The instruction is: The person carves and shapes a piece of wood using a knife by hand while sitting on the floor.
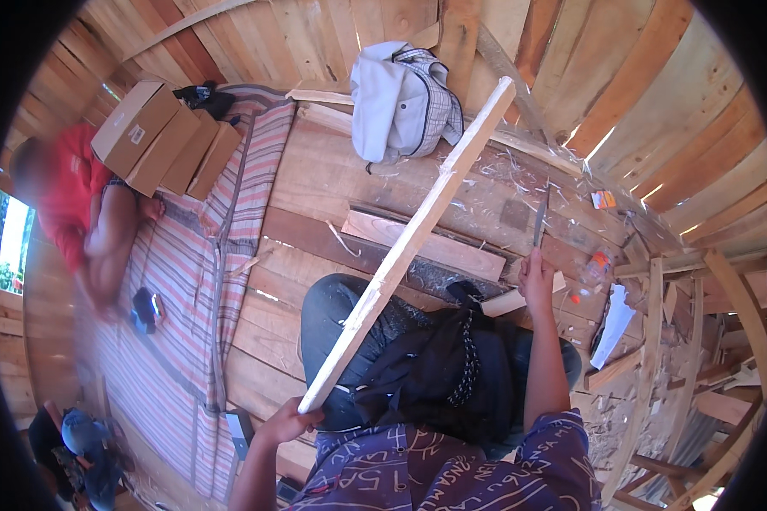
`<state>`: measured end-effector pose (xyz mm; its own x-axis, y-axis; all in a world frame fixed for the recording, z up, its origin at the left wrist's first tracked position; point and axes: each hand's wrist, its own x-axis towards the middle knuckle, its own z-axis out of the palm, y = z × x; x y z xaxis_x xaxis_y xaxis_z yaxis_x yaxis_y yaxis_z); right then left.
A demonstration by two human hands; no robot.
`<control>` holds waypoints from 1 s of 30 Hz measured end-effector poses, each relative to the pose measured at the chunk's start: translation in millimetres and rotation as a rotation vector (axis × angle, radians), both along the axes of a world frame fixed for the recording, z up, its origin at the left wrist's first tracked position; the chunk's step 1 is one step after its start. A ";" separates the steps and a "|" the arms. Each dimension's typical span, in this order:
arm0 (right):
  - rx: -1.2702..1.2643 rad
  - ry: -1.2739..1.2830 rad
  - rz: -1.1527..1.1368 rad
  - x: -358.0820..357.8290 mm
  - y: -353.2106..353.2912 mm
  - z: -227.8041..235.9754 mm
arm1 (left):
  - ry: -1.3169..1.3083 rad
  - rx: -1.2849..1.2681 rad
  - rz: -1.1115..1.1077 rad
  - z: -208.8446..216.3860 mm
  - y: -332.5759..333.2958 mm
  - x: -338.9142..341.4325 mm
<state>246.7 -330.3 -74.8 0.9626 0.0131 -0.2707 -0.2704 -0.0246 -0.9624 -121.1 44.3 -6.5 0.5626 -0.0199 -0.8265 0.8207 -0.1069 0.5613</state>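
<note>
A long, pale wooden strip [411, 237] slants across the view, its far end high up near the wall and its middle passing over my bent leg. Its near end is gripped in my left hand [293, 421], with the fingers closed round it. My right hand [534, 283] is closed on a knife [541, 220], whose narrow blade points away from me, apart from the strip. The knife's handle is mostly hidden in my fingers. Dark cloth [426, 366] lies over my lap beneath the strip.
Wood shavings and orange scraps litter the plank floor [264, 349] at right. Beyond my legs lie short boards [426, 247] and a grey backpack [396, 106]. At left, a person in red [70, 183] sits by cardboard boxes [132, 136] on a striped mat [179, 358]. Wooden framing [652, 341] stands at right.
</note>
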 end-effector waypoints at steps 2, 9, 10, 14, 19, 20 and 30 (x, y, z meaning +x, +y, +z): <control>0.136 0.063 0.200 -17.9 17.8 28.5 | 0.006 0.036 -0.019 -0.5 -1.1 2.6; -0.073 -0.375 0.481 -48.1 83.6 114.7 | -0.064 0.117 -0.044 -4.1 -2.9 3.4; -0.095 -0.349 0.492 -43.6 84.2 120.9 | -0.073 0.130 -0.043 -2.6 -4.7 5.7; -0.383 -0.393 0.444 -22.0 89.4 134.2 | -0.100 0.224 -0.057 4.5 -9.7 12.9; -0.469 -0.422 0.733 -56.7 96.6 137.6 | -0.083 0.249 -0.077 9.3 -12.7 22.3; -0.470 -0.431 0.780 -60.5 96.1 137.8 | -0.093 0.253 -0.080 8.2 -12.5 22.6; -0.508 -0.437 0.744 -77.5 109.4 126.6 | -0.123 0.347 -0.048 4.8 -16.8 18.5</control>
